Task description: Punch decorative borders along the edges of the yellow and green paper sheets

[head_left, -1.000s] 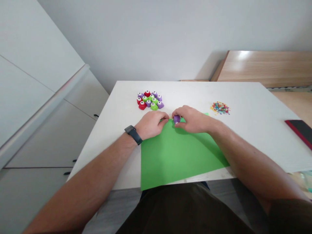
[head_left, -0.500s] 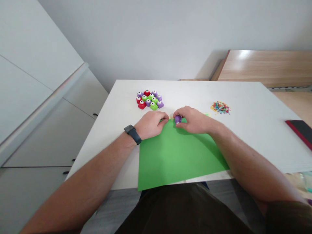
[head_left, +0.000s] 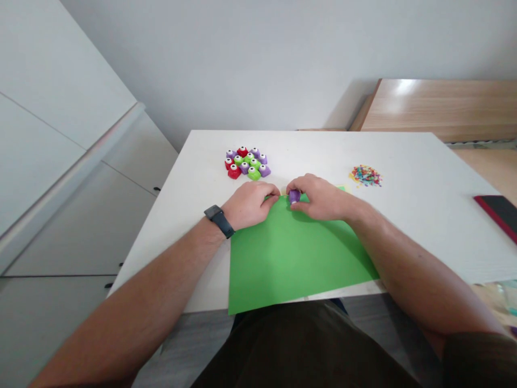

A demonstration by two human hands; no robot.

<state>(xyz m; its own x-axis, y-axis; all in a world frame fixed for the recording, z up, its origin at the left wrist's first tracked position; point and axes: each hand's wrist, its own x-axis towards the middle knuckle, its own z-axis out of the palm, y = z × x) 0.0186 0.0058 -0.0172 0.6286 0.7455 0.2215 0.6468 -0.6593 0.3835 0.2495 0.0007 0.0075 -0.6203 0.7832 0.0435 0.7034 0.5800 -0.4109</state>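
Right hand: closed partway, thumb on the near side and fingers on the far side, with a small purple punch between them. We see the punch at the fingertips, well forward of the palm, its white part turned toward the wearer. It sits at the far edge of a green sheet; how much paper lies inside it we cannot tell.

Left hand: thumb and forefinger pinched together on that same edge, just left of the punch and apart from it. A dark watch circles the wrist.

On the white table beyond the left hand we note a tight cluster of red, green and purple punches. Beyond the right hand, a heap of multicoloured paper bits.
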